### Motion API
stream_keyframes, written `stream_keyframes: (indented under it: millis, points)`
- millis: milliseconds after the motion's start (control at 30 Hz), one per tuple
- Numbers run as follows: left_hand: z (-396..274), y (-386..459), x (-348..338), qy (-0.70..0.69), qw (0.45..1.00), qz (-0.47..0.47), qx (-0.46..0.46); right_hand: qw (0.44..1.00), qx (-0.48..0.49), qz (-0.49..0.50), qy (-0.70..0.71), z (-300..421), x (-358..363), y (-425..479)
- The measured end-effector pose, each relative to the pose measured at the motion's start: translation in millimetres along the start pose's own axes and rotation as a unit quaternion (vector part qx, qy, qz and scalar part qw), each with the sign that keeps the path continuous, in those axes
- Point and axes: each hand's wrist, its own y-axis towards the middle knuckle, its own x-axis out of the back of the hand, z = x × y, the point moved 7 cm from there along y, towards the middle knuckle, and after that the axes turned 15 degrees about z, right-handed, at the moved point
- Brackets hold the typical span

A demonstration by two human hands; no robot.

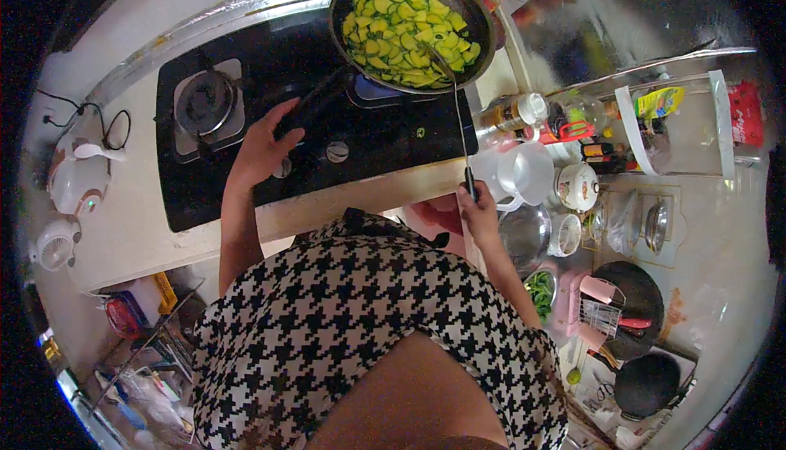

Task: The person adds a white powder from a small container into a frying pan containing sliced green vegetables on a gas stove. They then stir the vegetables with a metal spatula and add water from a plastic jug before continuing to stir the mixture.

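A dark frying pan (482,57) full of sliced green-yellow squash or zucchini (399,29) sits over the right burner of a black glass gas hob (381,137). My right hand (479,210) is closed around the black handle of a long metal spatula (462,137), whose head rests among the slices. At the pan's dark handle (322,91), my left hand (264,146) has its thumb and fingers apart on either side of the handle's end; no firm grip shows. One small green slice (420,133) lies on the glass near the hob's front right.
The left burner (206,103) bears no pan. Left stand a white appliance with a spoon (77,173) and a small fan (55,244). Crowding the right are bottles (509,115), a plastic jug (525,170), a lidded pot (576,187), a bowl of greens (540,293) and a black wok (646,385).
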Motion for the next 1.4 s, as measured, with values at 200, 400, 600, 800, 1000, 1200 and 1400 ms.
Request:
stream_keyframes:
  millis: [200,400,600,800,1000,1200,1400]
  points:
    - [0,-1,-1,-0.024,0.999,0.010,0.025,0.926,0.012,-0.075,-0.369,107,65,-29]
    - [8,4,-4,-0.016,1.000,0.009,-0.012,0.681,0.028,-0.101,-0.724,248,93,-61]
    - [0,4,-3,-0.001,1.000,-0.003,-0.013,0.605,0.031,-0.008,-0.796,316,64,-45]
    - [2,2,-3,-0.059,0.998,0.007,-0.011,0.538,0.062,0.047,-0.840,312,39,-7]
    - [10,9,-5,-0.014,1.000,-0.002,-0.028,0.584,0.058,0.027,-0.810,281,24,50]
    - [9,5,-4,-0.023,1.000,0.005,0.005,0.541,0.117,-0.031,-0.832,303,64,62]
    - [13,1,-2,-0.055,0.998,0.010,0.017,0.435,0.075,-0.037,-0.897,358,59,69]
